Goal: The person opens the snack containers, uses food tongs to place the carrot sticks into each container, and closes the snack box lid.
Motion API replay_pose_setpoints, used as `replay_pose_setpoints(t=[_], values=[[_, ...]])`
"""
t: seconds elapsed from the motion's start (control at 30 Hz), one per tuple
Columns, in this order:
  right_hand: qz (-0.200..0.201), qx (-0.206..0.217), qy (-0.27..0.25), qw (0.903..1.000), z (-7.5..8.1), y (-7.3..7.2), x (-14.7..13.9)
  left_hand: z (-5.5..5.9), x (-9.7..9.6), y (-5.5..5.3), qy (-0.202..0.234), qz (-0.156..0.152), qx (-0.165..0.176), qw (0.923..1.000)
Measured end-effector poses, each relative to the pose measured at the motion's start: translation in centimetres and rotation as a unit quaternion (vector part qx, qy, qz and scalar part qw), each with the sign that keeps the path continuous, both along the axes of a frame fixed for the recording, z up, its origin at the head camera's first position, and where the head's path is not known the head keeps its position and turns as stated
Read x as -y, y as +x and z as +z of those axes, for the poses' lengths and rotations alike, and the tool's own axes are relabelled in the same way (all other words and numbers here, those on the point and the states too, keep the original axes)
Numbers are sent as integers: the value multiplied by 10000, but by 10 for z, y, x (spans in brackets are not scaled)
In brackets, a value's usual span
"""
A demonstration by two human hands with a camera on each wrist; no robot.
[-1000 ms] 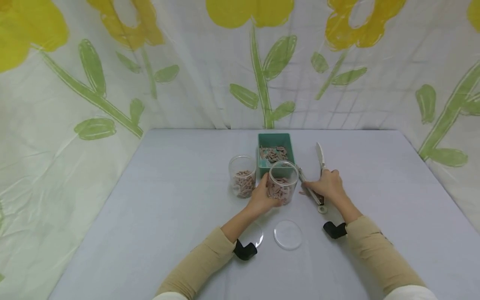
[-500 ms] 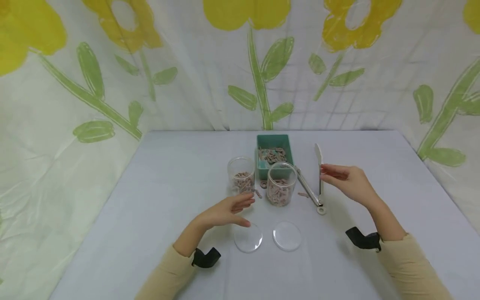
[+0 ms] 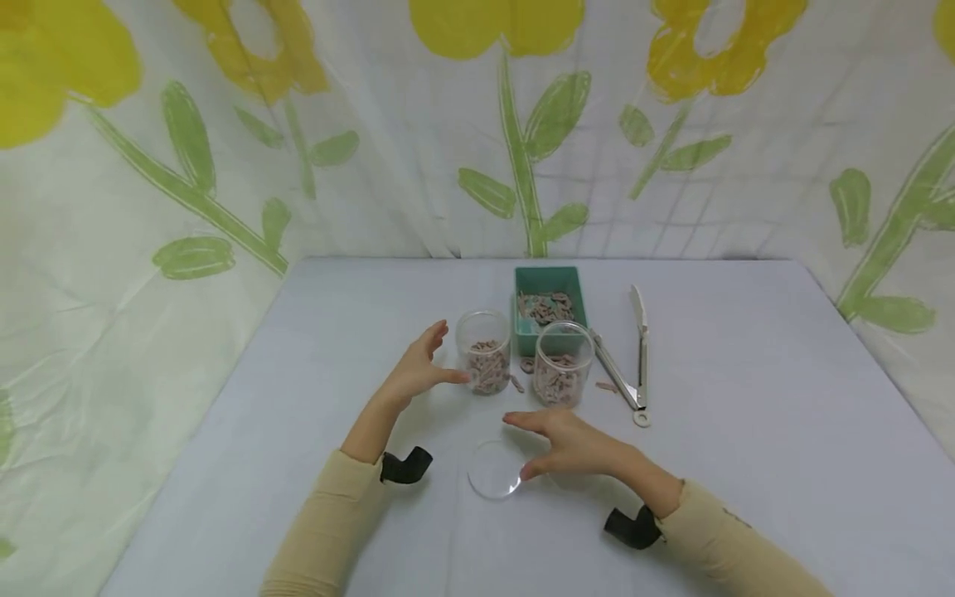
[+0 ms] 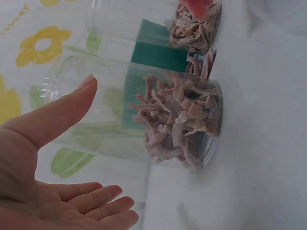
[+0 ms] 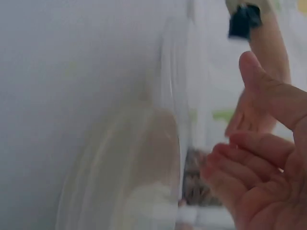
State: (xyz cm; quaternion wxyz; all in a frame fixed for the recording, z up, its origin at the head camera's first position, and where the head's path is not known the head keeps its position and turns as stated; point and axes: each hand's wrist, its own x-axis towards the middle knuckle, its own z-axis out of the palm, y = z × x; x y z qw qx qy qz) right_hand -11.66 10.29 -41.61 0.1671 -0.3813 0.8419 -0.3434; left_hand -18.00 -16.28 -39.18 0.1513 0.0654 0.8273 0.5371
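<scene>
My left hand is spread beside the left clear jar, thumb close to its wall, holding nothing. In the left wrist view brownish-pink strips fill the lower part of that jar. My right hand hovers with fingers apart over the round clear lids, its thumb overlapping the edge of the left lid. The other lid is mostly hidden beneath this hand; a lid looms large in the right wrist view. Just beyond the right hand stands a second clear jar of strips.
Behind the jars is a green bin with more strips inside. Metal tongs lie spread on the white table to the right. A few loose strips lie around the jars. A flowered curtain hangs behind.
My left hand has let go of the right jar and moved left to the other jar. My right hand has left the tongs and come left over the lids.
</scene>
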Motion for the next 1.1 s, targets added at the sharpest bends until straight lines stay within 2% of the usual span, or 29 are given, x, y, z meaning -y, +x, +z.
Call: replay_pose_setpoints(t=[0.2, 0.37, 0.47, 0.6, 0.77, 0.83, 0.93, 1.03, 1.1], values=[[181, -176, 577, 9980, -8, 8, 36, -15, -14, -10, 280, 109, 176, 9994], [249, -610, 1088, 9919, -10, 16, 44, -20, -21, -12, 519, 157, 131, 9984], [278, -860, 1101, 9898, -9, 15, 44, -23, -24, -13, 659, 179, 29, 9977], [326, -767, 659, 9943, 4, 8, 35, -25, -27, -14, 791, 57, -131, 9968], [314, -47, -260, 9992, 39, -2, 8, -21, -27, -10, 797, -254, -282, 9961], [233, 186, -740, 9968, 54, -5, -6, -17, -25, -6, 820, -503, -291, 9949], [24, 317, -1404, 9896, 73, -9, -26, -9, -23, 2, 827, -1070, -300, 9904], [-157, 289, -1808, 9830, 83, -15, -41, 0, -25, 13, 790, -1609, -318, 9833], [-226, 282, -1892, 9813, 85, -18, -46, 7, -29, 21, 792, -1880, -308, 9785]])
